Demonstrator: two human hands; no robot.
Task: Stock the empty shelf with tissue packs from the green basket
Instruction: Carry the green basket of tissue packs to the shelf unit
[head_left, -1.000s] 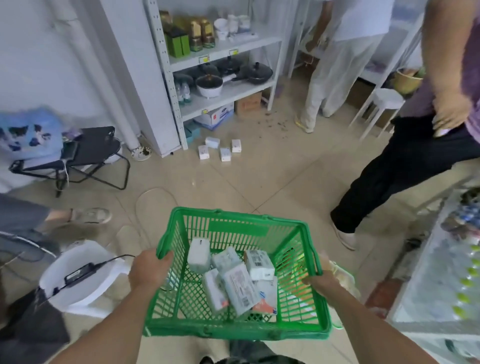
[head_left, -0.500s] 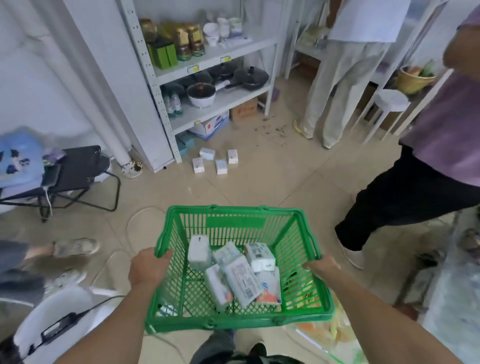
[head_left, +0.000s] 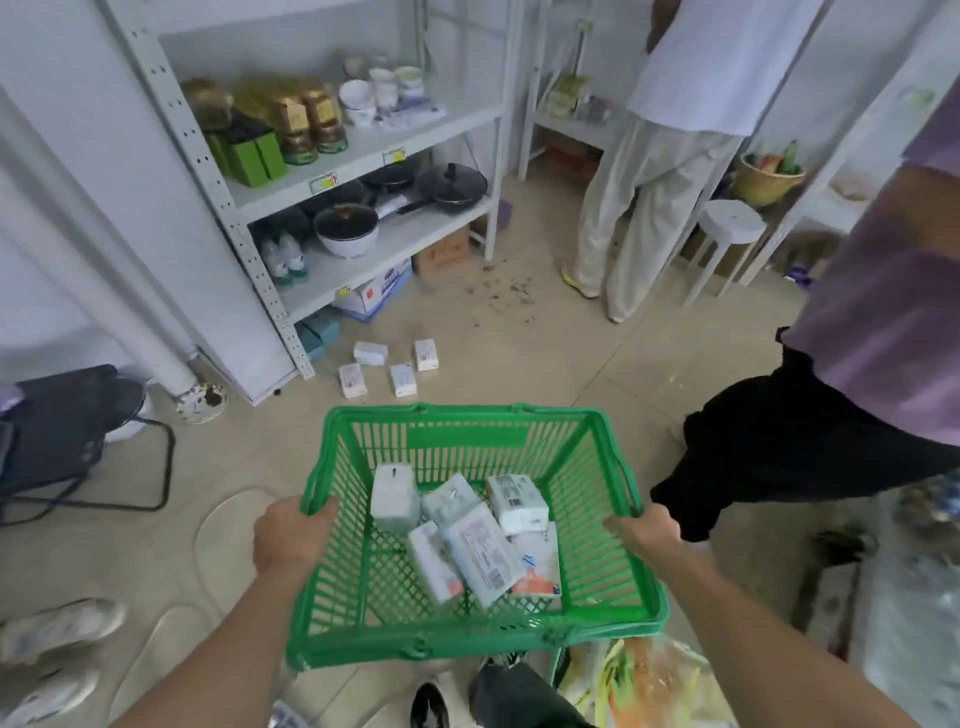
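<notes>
So we've got the green basket (head_left: 470, 525) held out in front of us, one hand on each short side. Our left hand (head_left: 291, 535) is wrapped over the left rim, fingers curled inside the mesh, and our right hand (head_left: 647, 530) is clamped on the right rim the same way. Both are busy gripping the basket, so neither is free to grab anything yet.

The tissue packs (head_left: 467, 540) are lying loose in a heap on the basket floor, right between our two hands and a bit lower than both. Most of them lie with their long side running away from us or slanted; one whitish pack (head_left: 395, 499) stands on end toward the far-left corner, closer to our left hand, and another pack (head_left: 517, 504) sits toward the far right, closer to our right hand.

The thing that matters for the next move, we reckon: the shelf unit (head_left: 363, 150) is ahead and to the left of the hands, well apart from the basket. Honestly, the shelves we can see hold jars, pans and bottles, so we can't tell which one is the empty one. A few small boxes (head_left: 387, 364) sit on the floor between the basket's far edge and the shelf foot, plus two people stand off to the right, so we'd probably want to steer left-forward.
</notes>
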